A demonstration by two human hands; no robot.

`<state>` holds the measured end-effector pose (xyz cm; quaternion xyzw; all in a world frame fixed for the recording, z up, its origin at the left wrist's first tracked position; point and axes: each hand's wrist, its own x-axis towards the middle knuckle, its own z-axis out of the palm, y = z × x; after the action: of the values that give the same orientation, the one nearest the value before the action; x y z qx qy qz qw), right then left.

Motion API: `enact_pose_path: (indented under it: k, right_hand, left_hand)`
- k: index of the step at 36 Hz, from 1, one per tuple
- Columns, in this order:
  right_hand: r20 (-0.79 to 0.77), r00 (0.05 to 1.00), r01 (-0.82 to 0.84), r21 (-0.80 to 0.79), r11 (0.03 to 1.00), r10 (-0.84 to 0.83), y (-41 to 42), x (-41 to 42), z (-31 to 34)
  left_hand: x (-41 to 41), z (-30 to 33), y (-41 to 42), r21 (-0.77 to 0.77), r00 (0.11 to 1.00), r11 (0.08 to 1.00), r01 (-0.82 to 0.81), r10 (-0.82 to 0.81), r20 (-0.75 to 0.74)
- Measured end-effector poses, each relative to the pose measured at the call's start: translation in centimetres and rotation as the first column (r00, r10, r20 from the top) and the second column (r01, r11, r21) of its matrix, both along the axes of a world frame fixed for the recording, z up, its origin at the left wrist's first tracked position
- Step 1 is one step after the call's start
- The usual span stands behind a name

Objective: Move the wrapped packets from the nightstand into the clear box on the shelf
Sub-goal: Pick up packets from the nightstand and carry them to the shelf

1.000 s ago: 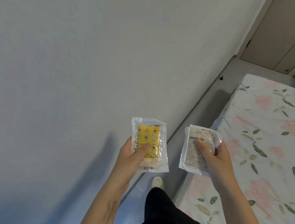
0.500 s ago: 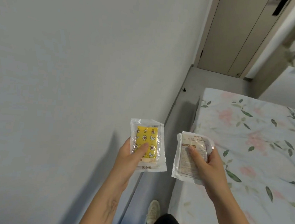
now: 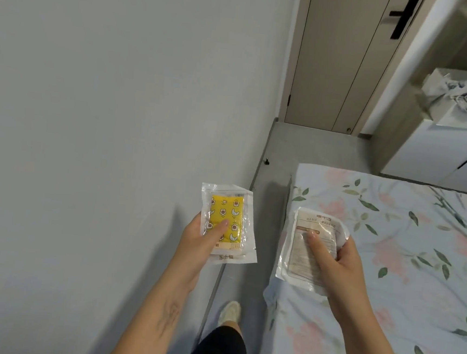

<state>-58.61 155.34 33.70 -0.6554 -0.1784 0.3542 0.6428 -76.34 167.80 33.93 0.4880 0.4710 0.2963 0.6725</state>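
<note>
Left hand (image 3: 196, 244) holds a yellow patterned packet (image 3: 227, 223) in clear wrap, thumb pressed on its face, fingers curled behind it, beside the grey wall (image 3: 105, 109). Right hand (image 3: 334, 266) grips a pale printed packet (image 3: 309, 247) likewise, above the edge of the floral bed (image 3: 406, 248). Both packets are held in the air, well apart.

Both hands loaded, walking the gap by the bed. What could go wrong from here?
1. Left hand holds the yellow packet by its lower part only; the slick wrap could slip from that grip.
2. Right hand has crumpled the white packet.
3. No hand free; the bed crowds the path.
</note>
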Motion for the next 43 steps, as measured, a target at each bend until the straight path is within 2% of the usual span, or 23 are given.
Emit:
enact_pose_path:
  k: [7,23,31,43]
  right_hand:
    - [0.02,0.999,0.046,-0.015,0.999,-0.045,6.6,6.9,-0.9]
    - [0.052,0.996,0.073,0.004,0.997,-0.074,29.8,24.8,-0.8]
    - [0.039,0.993,0.112,0.037,0.993,-0.113,36.7,31.2,0.0]
    - [0.035,0.993,0.112,-0.015,0.994,-0.111,45.3,40.5,-1.5]
  left_hand:
    - [7.0,-0.7,7.9,0.003,0.999,0.999,0.045,-0.045,-0.011]
    - [23.4,-1.6,28.2,-0.067,0.999,0.997,0.026,-0.025,0.028]
    - [30.8,0.0,36.8,0.008,0.997,0.999,0.053,-0.054,0.057]
    - [39.9,-0.8,47.3,-0.011,0.994,0.995,0.097,-0.097,0.057]
